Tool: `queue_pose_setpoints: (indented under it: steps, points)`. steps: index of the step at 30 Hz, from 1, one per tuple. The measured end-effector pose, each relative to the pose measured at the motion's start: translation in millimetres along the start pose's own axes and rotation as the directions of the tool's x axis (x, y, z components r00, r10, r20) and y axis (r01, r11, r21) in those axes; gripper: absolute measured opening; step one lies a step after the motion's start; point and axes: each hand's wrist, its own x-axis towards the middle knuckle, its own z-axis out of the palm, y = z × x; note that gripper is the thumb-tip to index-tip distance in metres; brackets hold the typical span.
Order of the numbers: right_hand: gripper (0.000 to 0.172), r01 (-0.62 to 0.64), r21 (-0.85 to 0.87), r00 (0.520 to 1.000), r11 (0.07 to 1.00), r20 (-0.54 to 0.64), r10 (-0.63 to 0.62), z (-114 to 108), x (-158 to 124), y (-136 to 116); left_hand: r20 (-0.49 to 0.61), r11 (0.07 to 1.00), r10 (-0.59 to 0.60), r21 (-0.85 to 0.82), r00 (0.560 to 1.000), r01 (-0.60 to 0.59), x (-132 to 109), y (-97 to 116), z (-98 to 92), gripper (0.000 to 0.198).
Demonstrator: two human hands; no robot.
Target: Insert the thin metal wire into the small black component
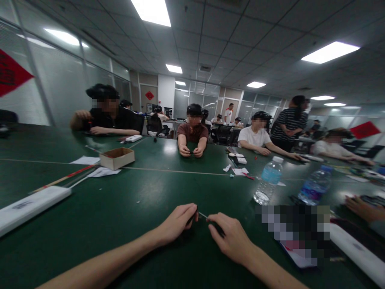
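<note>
My left hand (180, 220) is above the green table in front of me, fingers closed on a small dark object (195, 212) that mostly hides behind them. Just to its right, my right hand (230, 235) is curled with the fingertips around a thin, light metal shaft (203, 215). The shaft bridges the narrow gap between both hands and its tip points at the dark object. Whether the tip touches that object I cannot tell. Any handle on the shaft is hidden inside my right hand.
On the green table (144, 212), two water bottles (268, 181) (315, 185) stand right of my hands. A blurred-out item (297, 233) and a white power strip (357, 249) lie nearer. Leftward are another power strip (33, 206) and a cardboard box (117, 159). People sit around the table.
</note>
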Motion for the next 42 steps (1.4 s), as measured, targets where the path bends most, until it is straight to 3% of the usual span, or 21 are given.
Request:
queue_pose_setpoints:
  steps: [42]
  points:
    - [0.021, 0.008, 0.009, 1.000, 1.000, 0.004, -0.008, 2.9, 0.0, 3.1, 0.010, 1.000, 0.006, 0.001, 1.000, -0.006, -1.3, -0.2, 0.0, 0.053]
